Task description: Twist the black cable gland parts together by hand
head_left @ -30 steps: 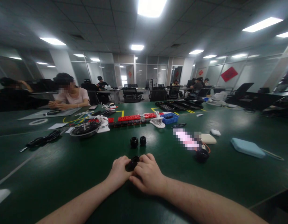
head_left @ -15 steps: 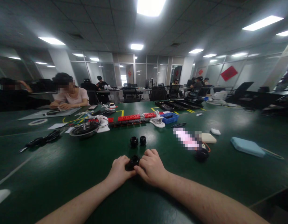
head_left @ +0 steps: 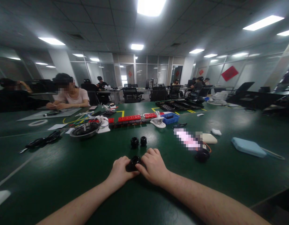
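Between my two hands, low over the green table (head_left: 93,168), is a black ring-shaped part (head_left: 135,161) with a round opening facing up. My left hand (head_left: 121,170) grips it from the left, its thumb along the near side. From the right, my right hand (head_left: 154,165) holds the same part, thumb at its near edge and fingers curled behind. Just beyond stand two more black round parts, a larger one (head_left: 134,142) and a smaller one (head_left: 143,141), side by side and untouched.
Farther back lie a metal bowl of cables (head_left: 85,132), a red and black strip (head_left: 130,120), a white stand (head_left: 158,121) and a blue basket (head_left: 170,118). To the right are a black coil (head_left: 202,155) and a light blue case (head_left: 248,147). A person (head_left: 71,95) sits at back left.
My right thumb and fingers have shifted slightly on the black part, and more of its top shows. The seated person's hands have moved a little to the left.
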`<action>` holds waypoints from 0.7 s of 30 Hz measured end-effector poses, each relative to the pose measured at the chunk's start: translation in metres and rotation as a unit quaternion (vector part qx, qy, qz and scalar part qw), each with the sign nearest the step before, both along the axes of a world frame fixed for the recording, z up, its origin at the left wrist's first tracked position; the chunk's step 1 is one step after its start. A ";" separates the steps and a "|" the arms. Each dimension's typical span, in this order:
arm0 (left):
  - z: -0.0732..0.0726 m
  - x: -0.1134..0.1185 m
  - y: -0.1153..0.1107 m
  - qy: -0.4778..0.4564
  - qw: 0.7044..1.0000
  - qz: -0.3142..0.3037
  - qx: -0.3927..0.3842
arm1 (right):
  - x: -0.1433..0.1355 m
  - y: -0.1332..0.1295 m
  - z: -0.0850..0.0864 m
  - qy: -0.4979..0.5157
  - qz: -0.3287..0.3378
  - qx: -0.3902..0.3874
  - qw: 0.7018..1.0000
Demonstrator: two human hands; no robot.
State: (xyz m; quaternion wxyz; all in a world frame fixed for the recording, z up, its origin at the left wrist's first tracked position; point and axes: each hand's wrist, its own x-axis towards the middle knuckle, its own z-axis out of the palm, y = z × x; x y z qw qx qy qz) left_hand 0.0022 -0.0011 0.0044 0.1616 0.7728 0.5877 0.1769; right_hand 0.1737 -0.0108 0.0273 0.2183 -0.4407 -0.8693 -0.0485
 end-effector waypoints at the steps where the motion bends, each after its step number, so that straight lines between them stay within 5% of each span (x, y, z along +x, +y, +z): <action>1: 0.000 0.000 0.000 0.001 1.000 0.000 -0.001 | 0.000 0.000 0.001 -0.003 -0.004 -0.003 1.000; 21: 0.010 0.003 -0.006 0.014 0.998 -0.038 -0.042 | -0.007 0.002 -0.002 -0.006 -0.007 -0.047 0.999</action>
